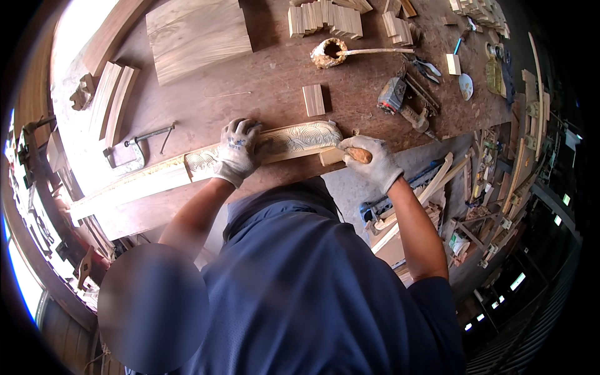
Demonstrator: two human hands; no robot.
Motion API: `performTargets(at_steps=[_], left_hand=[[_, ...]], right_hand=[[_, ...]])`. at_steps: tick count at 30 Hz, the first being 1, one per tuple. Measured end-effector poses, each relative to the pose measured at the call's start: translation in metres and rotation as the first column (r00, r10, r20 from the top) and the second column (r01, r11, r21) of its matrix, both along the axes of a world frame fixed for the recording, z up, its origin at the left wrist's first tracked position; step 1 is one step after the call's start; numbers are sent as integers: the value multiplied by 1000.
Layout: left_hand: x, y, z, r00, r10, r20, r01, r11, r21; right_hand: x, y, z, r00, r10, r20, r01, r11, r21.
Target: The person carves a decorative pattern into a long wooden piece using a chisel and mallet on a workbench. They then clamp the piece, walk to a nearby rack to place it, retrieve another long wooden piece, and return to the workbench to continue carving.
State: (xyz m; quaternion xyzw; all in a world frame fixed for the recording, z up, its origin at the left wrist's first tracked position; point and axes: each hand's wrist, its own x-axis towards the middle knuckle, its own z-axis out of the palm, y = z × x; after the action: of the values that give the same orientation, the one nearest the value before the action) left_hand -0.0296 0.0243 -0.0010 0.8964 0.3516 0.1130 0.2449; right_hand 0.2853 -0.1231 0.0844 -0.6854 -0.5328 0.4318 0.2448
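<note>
Carved board (301, 138) lies partly hidden under the left hand (239, 152).

Wooden workbench (275, 84): carved wooden strip (303, 138) along near edge; C-clamp (139, 152), nail gun (392, 95), crusted pot (321, 57), wide board (199, 40); wood blocks (325, 20) farther back.

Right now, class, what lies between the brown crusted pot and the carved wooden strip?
In the head view, a small wooden block lies between the pot and the carved strip.
</note>
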Motion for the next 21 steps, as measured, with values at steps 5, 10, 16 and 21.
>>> performTargets(at_steps=[5, 10, 16, 21], left_hand=[[-1, 0, -1, 1000, 1, 8, -1, 1000, -1], [-2, -2, -4, 1000, -8, 16, 8, 1000, 11], [12, -22, 21, 985, -152, 77, 161, 978, -131], [13, -27, 14, 984, -152, -93, 149, 988, -40]], right_hand=[[-7, -18, -7, 888, -388, -246, 384, 921, -66], [-10, -32, 8, 617, -705, -350, 669, 704, -238], [-38, -50, 21, 543, -772, -331, 716, 631, -299], [-10, -41, 7, 560, -818, -132, 791, 575, -209]])
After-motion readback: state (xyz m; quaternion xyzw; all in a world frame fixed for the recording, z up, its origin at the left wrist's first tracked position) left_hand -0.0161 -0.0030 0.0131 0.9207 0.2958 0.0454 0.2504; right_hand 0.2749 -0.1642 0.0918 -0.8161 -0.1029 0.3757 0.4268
